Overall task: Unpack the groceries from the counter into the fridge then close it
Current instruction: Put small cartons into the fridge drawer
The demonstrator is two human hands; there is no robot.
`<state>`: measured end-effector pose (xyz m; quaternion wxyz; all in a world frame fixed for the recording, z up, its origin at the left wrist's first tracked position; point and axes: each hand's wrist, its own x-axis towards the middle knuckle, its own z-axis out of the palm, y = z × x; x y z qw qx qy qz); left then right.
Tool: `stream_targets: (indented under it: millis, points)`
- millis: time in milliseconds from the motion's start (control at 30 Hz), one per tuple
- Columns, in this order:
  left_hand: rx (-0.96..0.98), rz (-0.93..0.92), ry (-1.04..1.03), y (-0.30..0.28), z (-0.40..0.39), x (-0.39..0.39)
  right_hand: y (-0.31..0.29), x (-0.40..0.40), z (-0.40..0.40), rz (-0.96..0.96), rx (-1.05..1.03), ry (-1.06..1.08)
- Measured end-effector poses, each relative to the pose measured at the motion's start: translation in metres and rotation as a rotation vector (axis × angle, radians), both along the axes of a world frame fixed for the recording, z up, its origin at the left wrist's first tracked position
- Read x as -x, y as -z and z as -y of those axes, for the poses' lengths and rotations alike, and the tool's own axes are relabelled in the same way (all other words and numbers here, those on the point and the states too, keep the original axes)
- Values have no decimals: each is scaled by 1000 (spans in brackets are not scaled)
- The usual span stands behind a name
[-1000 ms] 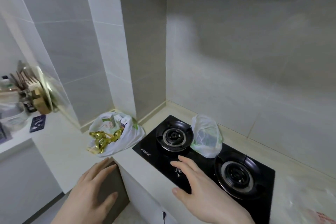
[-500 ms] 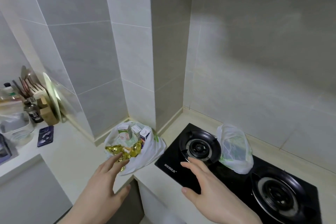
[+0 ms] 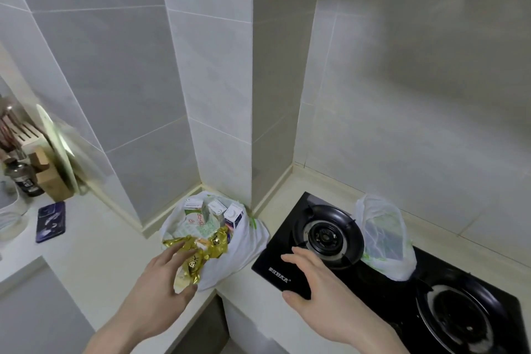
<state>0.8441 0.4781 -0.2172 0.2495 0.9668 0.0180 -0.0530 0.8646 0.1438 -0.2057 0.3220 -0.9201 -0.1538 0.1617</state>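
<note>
A white plastic grocery bag (image 3: 247, 241) sits open in the counter corner. Small cartons (image 3: 198, 213) stand in it, and a crinkled gold foil packet (image 3: 198, 256) spills out at its front. My left hand (image 3: 161, 282) is spread over the gold packet, fingertips touching it, with no grip closed. A second, knotted white bag (image 3: 385, 236) with something green inside rests on the black gas hob (image 3: 275, 270) between its two burners. My right hand (image 3: 319, 287) hovers open over the hob's front left corner. No fridge is in view.
The counter (image 3: 94, 256) runs left to a dark phone-like slab (image 3: 51, 221), a dark bottle (image 3: 24, 178), a wooden knife block (image 3: 43, 169) and a leaning pale board (image 3: 57, 146). A tiled pillar stands right behind the grocery bag. Cabinet fronts drop below the counter edge.
The view has swung left and closer to the corner bag. My left hand moved up from the counter edge onto the gold packet; my right hand shifted left along the hob front.
</note>
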Motion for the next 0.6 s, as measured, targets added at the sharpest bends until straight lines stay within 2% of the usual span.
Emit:
stream_targets:
  millis: [300, 600]
  points:
    - [-21, -106, -32, 28, -36, -60, 36, -58, -35, -40, 2, 19]
    - [-27, -174, 88, 62, -74, -190, 75, -134, -115, -21, 76, 104]
